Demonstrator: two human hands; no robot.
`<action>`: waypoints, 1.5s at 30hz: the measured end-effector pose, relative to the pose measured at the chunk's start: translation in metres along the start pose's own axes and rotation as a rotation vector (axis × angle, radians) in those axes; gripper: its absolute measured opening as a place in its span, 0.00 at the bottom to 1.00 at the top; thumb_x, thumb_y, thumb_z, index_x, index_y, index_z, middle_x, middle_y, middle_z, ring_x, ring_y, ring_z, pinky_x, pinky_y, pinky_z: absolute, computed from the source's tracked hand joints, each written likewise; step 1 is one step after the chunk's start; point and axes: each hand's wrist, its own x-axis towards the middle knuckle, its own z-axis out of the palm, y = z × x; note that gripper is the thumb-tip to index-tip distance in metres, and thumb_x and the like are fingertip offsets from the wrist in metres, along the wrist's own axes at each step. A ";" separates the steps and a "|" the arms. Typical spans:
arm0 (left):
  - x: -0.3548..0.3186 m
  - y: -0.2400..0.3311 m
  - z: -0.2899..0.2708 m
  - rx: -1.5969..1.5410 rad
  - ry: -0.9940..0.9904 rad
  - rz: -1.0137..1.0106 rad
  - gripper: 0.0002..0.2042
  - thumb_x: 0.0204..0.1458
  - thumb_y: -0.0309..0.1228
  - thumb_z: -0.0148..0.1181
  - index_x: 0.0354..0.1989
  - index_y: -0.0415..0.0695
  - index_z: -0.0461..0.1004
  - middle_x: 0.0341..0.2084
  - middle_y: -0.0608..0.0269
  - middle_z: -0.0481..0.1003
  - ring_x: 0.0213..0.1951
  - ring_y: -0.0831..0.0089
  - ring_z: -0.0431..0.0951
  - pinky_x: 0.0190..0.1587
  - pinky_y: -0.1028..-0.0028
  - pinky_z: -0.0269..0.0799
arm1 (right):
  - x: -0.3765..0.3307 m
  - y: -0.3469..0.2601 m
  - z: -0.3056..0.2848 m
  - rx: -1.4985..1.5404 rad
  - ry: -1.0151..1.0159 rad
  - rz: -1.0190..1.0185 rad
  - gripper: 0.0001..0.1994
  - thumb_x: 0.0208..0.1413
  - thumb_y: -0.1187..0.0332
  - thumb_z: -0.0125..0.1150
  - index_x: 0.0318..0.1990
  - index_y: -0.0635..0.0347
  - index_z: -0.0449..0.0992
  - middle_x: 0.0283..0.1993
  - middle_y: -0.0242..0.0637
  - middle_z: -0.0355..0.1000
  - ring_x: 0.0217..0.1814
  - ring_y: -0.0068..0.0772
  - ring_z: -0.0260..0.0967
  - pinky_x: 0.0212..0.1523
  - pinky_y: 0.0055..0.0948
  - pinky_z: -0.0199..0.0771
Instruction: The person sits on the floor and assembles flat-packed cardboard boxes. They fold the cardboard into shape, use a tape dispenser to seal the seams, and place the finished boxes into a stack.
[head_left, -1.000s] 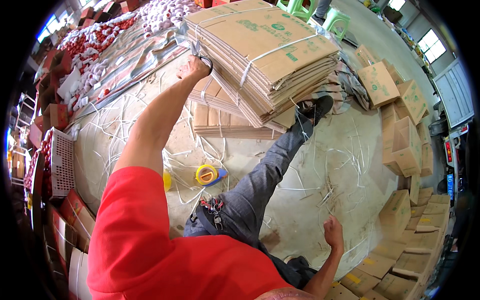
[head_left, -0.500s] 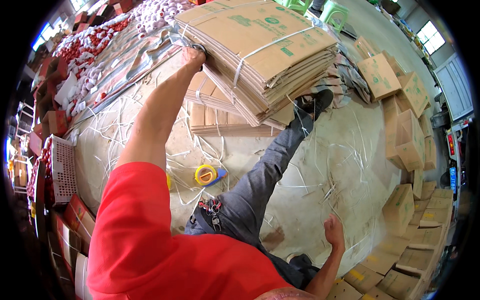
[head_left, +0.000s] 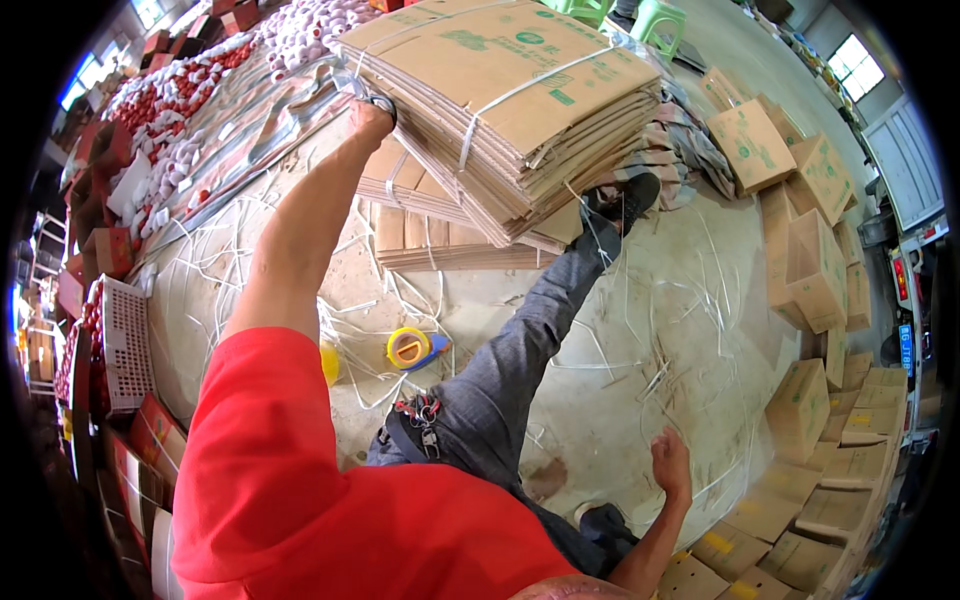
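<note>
My left hand (head_left: 370, 122) is closed around black-handled scissors (head_left: 381, 103) at the near left corner of a stack of flattened cardboard boxes (head_left: 530, 75). Only the looped handles show clearly; the blades are hidden. White strapping (head_left: 535, 88) binds the stack, which is tilted on top of another bundle of flattened cardboard (head_left: 450, 258). My stretched leg (head_left: 520, 340) ends in a dark shoe (head_left: 637, 200) beside the stack's right side. Low at the right, my right hand (head_left: 670, 462) is curled into a loose fist above the floor, with nothing visible in it.
Loose white straps litter the concrete floor (head_left: 600, 410). Near my leg lies a yellow and blue tape dispenser (head_left: 410, 348). Cartons (head_left: 815, 280) line the right side. On the left stands a white plastic crate (head_left: 126, 345); net-wrapped fruit (head_left: 170, 140) lies farther back beside a striped sheet (head_left: 250, 140).
The view has shifted slightly, so the stack and my left hand sit a little farther left. My left hand keeps its grip at the stack's corner; my right hand stays curled.
</note>
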 end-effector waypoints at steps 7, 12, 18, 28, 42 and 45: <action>0.006 -0.001 -0.034 0.274 -0.097 0.234 0.32 0.52 0.46 0.67 0.60 0.37 0.71 0.53 0.43 0.78 0.55 0.49 0.80 0.56 0.57 0.77 | 0.013 0.007 0.009 0.038 -0.059 -0.017 0.18 0.64 0.70 0.56 0.58 0.71 0.72 0.39 0.47 0.80 0.40 0.45 0.79 0.46 0.38 0.77; -0.013 0.015 -0.052 0.457 -0.090 0.288 0.17 0.52 0.34 0.64 0.47 0.38 0.83 0.51 0.46 0.82 0.55 0.52 0.83 0.53 0.59 0.80 | 0.025 0.004 0.007 -0.084 -0.096 -0.014 0.19 0.64 0.69 0.56 0.58 0.71 0.73 0.38 0.48 0.79 0.41 0.45 0.79 0.47 0.39 0.77; -0.004 0.007 -0.047 0.693 -0.179 0.431 0.15 0.47 0.35 0.67 0.42 0.43 0.84 0.44 0.48 0.83 0.50 0.52 0.84 0.48 0.58 0.80 | 0.027 -0.003 0.005 0.019 -0.057 -0.030 0.20 0.63 0.69 0.56 0.59 0.72 0.72 0.39 0.49 0.80 0.42 0.44 0.79 0.47 0.38 0.77; 0.015 0.000 -0.039 0.653 -0.188 0.375 0.11 0.40 0.27 0.68 0.33 0.36 0.84 0.34 0.46 0.82 0.38 0.58 0.86 0.33 0.64 0.82 | 0.028 -0.006 0.003 0.083 -0.113 0.054 0.21 0.64 0.66 0.56 0.60 0.71 0.73 0.44 0.54 0.79 0.48 0.54 0.76 0.51 0.45 0.75; 0.011 0.014 -0.047 0.622 -0.252 0.376 0.09 0.48 0.28 0.61 0.35 0.37 0.83 0.30 0.49 0.83 0.29 0.58 0.85 0.29 0.60 0.82 | 0.035 -0.002 0.008 0.050 -0.096 -0.010 0.19 0.63 0.70 0.56 0.59 0.72 0.72 0.39 0.46 0.80 0.40 0.39 0.78 0.45 0.36 0.77; 0.031 0.004 -0.042 0.547 -0.194 0.349 0.09 0.48 0.30 0.63 0.33 0.37 0.82 0.28 0.51 0.82 0.30 0.59 0.85 0.31 0.58 0.81 | 0.035 -0.008 0.005 0.063 -0.092 -0.006 0.19 0.63 0.70 0.56 0.58 0.71 0.72 0.39 0.50 0.80 0.40 0.44 0.79 0.45 0.38 0.77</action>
